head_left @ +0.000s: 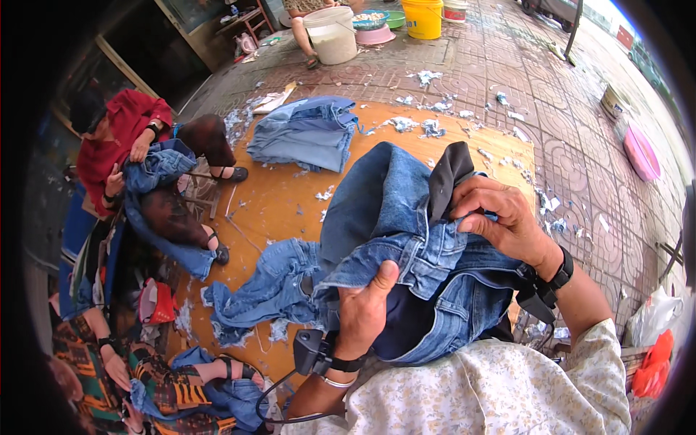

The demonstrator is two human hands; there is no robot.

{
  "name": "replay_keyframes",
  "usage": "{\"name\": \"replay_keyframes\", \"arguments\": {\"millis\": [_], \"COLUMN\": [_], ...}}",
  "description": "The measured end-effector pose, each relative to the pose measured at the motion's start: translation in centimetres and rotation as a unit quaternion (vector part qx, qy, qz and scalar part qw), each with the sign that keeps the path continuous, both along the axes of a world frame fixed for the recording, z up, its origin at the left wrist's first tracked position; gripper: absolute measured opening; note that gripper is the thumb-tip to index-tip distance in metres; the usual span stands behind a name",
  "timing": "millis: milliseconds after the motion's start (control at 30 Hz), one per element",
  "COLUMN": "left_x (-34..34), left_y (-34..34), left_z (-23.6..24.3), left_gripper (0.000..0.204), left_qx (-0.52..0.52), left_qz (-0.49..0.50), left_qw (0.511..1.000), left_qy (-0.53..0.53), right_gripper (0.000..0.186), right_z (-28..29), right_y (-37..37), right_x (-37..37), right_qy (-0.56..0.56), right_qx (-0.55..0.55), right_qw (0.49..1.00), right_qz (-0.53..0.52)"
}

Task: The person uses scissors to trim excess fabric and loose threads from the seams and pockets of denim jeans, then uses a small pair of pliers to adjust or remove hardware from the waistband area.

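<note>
A pair of blue jeans lies bunched across my lap, its waistband turned up and the dark inside showing. My left hand grips the waistband, thumb on top and the other fingers hidden under the cloth. At the other side of the waistband, my right hand pinches the denim edge between thumb and fingers. A dark grey piece of cloth stands up beside those fingers. One frayed denim leg trails to the left over the orange-brown board; whether it belongs to these jeans I cannot tell.
Folded jeans lie on the board, among pale scraps. At left, a person in red handles denim; another person's hand touches denim below. Buckets stand far ahead, a pink basin far right.
</note>
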State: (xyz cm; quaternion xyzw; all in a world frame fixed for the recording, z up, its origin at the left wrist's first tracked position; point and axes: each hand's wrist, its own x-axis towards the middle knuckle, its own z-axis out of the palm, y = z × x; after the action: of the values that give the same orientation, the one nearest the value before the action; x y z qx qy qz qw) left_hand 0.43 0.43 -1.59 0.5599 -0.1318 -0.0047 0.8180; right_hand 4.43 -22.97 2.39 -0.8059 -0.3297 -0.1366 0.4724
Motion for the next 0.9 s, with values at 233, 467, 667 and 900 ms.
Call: {"name": "replay_keyframes", "arguments": {"millis": [233, 467, 667, 900], "left_x": [-0.2, -0.7, -0.3, -0.4], "left_y": [-0.4, 0.1, -0.9, -1.1], "left_z": [0.4, 1.4, 1.4, 1.2], "left_gripper": [0.025, 0.018, 0.044, 0.033], "left_qx": [-0.132, -0.126, -0.153, -0.041], "left_qz": [-0.045, -0.104, -0.162, -0.125], "left_qw": [0.988, 0.976, 0.957, 0.968], "left_qy": [0.073, 0.141, 0.186, 0.212], "right_gripper": [0.013, 0.019, 0.058, 0.038], "right_z": [0.2, 0.1, -1.6, 0.2], "right_y": [0.2, 2.0, 4.5, 5.6], "right_x": [0.3, -1.5, -2.0, -0.8], "right_qy": [-0.010, 0.019, 0.168, 0.172], "right_qx": [0.005, 0.147, 0.191, 0.125], "right_qw": [1.000, 0.976, 0.958, 0.969], "right_qz": [-0.007, -0.162, -0.130, -0.127]}}
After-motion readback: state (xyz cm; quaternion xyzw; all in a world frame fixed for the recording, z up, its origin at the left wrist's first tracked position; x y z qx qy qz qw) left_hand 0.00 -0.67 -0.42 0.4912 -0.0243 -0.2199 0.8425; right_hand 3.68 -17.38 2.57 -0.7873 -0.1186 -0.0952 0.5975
